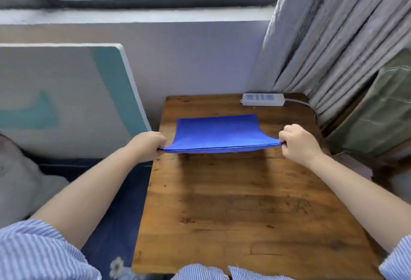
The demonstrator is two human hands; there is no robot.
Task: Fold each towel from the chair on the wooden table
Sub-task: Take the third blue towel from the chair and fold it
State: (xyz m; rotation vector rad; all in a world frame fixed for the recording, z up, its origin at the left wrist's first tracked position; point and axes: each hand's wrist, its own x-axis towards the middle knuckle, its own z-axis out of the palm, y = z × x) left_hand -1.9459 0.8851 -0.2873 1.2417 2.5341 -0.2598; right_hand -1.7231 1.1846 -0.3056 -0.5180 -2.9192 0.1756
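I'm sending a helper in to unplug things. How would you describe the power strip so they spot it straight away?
Start at the wooden table under the window. Look to its far right corner, next to the grey curtain, beyond the blue towel that both hands are holding. The power strip lies flat there: a long white block with a white cord running off to the right, the only white, hard thing on the table.

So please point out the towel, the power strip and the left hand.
towel (219,131): head view, middle of the blue cloth.
power strip (263,99): head view, middle of its white body.
left hand (148,145): head view, back of the hand.
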